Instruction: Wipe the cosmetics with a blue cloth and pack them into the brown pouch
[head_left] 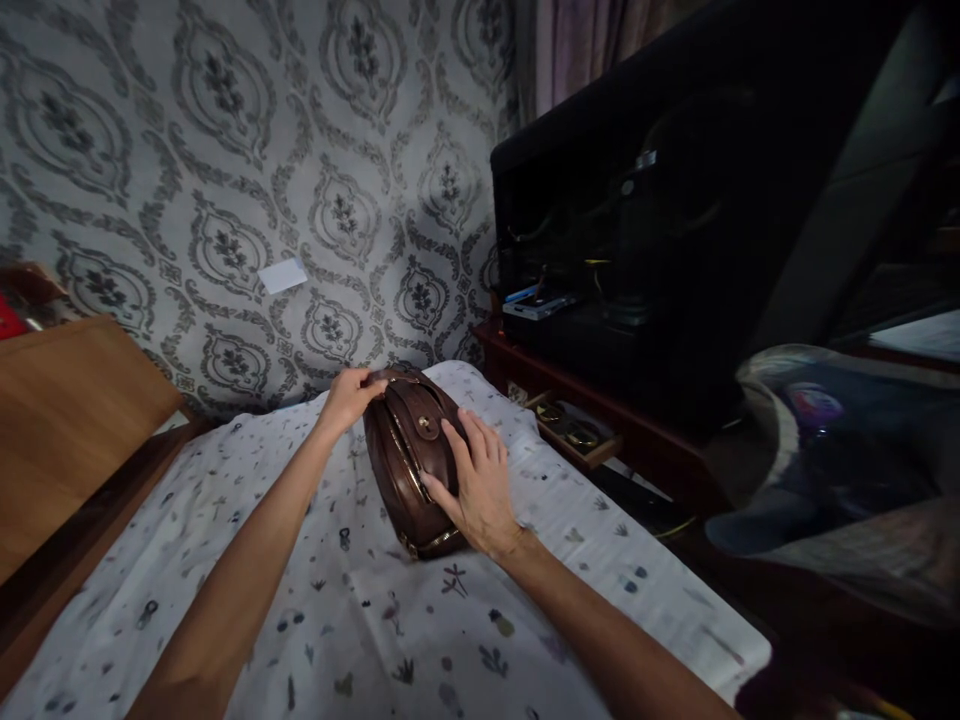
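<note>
A dark brown leather bag (409, 440) with brass fittings and a flap clasp lies on a white cloth with small prints (360, 610). My left hand (349, 396) pinches the bag's far top end, fingers closed on its edge. My right hand (478, 482) lies flat on the bag's right side, fingers stretched out and pressing on the leather.
A wooden board (67, 420) slopes at the left. A patterned wall (247, 180) rises behind, with a white card (283, 275) stuck on it. A black television (675, 200) stands on a dark wooden cabinet (600, 420) at the right. A person's clothed limb (825, 450) shows at the right edge.
</note>
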